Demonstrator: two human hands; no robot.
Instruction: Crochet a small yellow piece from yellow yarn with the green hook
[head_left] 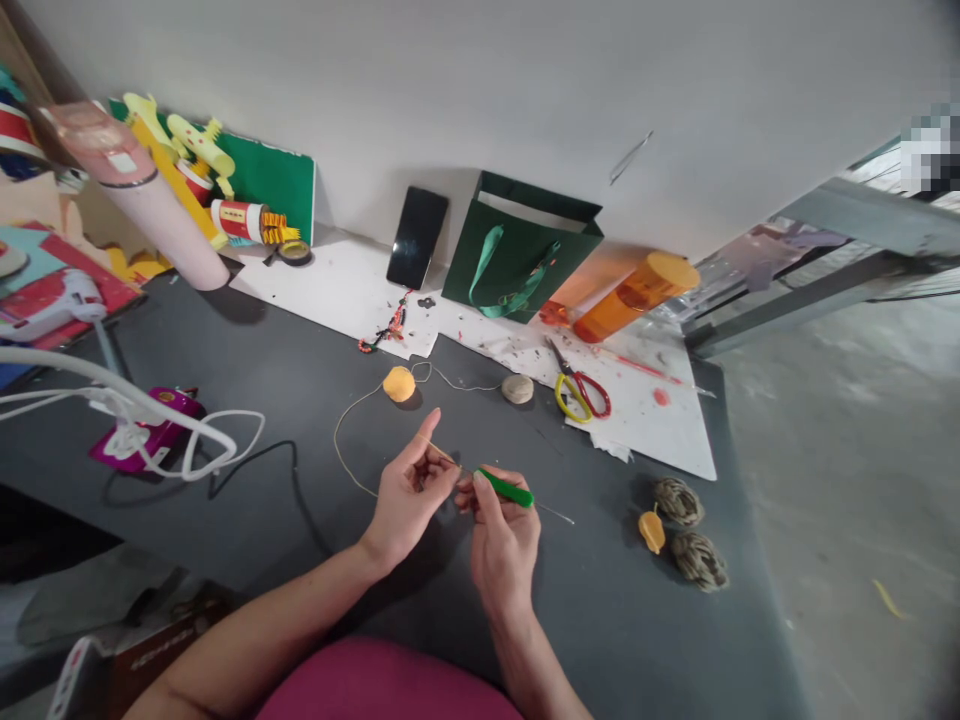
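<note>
While the left hand (401, 500) pinches thin yarn (443, 454), the right hand (504, 542) clasps a green-handled tool (511, 490).
The hands nearly meet above the grey table (600, 620); the yellow ball (399, 384) sits just beyond, tabletop separates them from the scissors (592, 394), and the right edge lies well apart.

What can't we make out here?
Head view, all:
Whether the yarn touches the green-handled tool: covered by fingers of the left hand and right hand, too small.
Contents of the dark green bag: hidden by its front panel.
Where the thick white cable leads: cut off by left edge.
</note>
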